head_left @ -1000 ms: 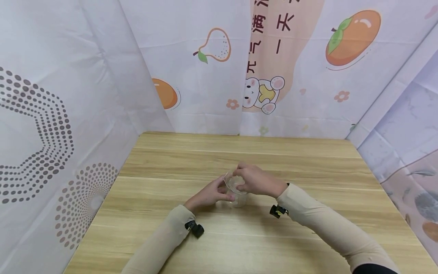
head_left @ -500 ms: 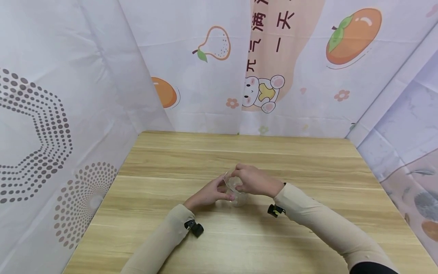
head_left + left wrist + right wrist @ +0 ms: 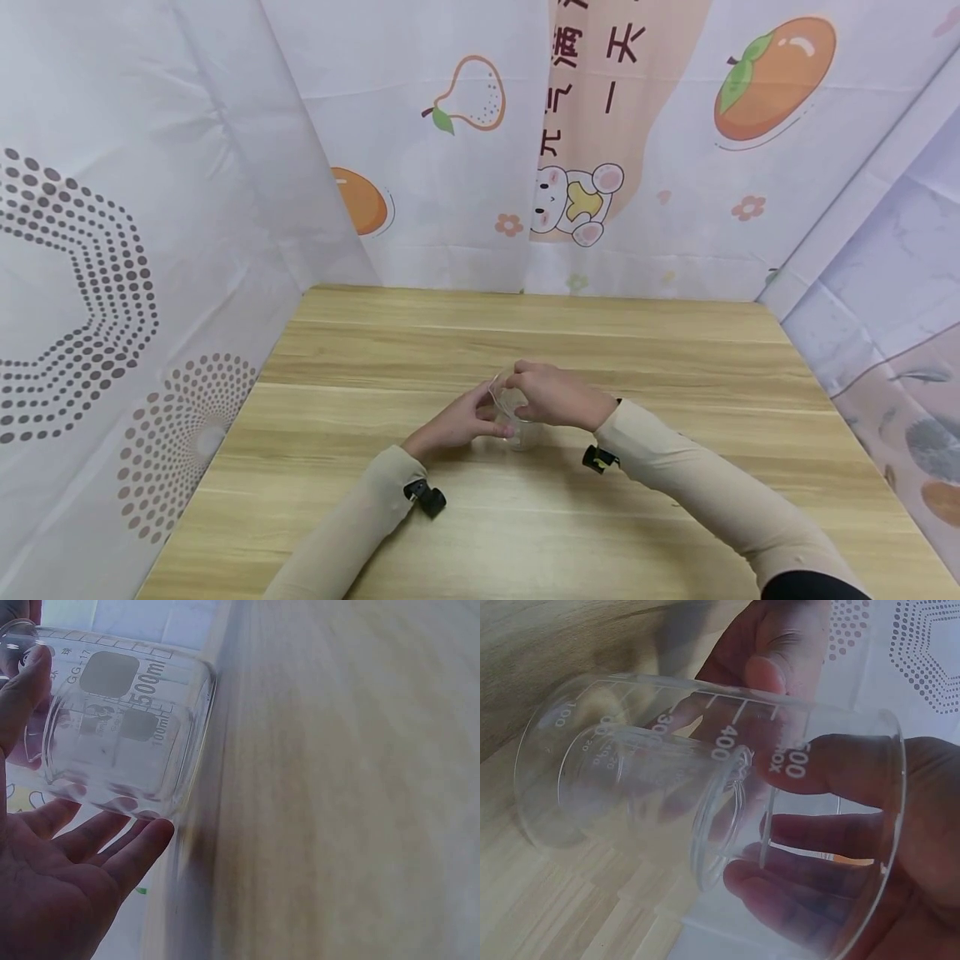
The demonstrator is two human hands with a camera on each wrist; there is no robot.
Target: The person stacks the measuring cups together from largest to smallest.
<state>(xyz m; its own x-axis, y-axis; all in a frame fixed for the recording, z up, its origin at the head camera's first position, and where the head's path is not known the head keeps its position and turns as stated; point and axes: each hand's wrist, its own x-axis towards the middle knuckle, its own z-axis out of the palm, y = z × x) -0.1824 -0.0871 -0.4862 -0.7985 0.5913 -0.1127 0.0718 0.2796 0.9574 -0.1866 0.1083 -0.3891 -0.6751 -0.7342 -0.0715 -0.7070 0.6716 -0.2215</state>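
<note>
A clear glass 500 ml beaker (image 3: 522,437) stands on the wooden table, its printed scale showing in both wrist views. My left hand (image 3: 456,422) grips it from the side, thumb on one side and fingers on the other in the left wrist view. Inside it sits a smaller beaker (image 3: 112,761) marked 100 ml, its base close to the large one's base. My right hand (image 3: 558,395) reaches through the large beaker's mouth. There its thumb and fingers (image 3: 810,780) pinch at the small beaker (image 3: 660,787) by its rim.
The wooden table (image 3: 360,350) spreads out around both hands. A white printed curtain (image 3: 450,192) hangs along its far edge, with more hanging cloth (image 3: 187,208) at the left side. Small black devices (image 3: 425,498) are strapped to both wrists.
My right hand and forearm have shifted slightly left. The left hand keeps its grip on the large beaker, which stays in place.
</note>
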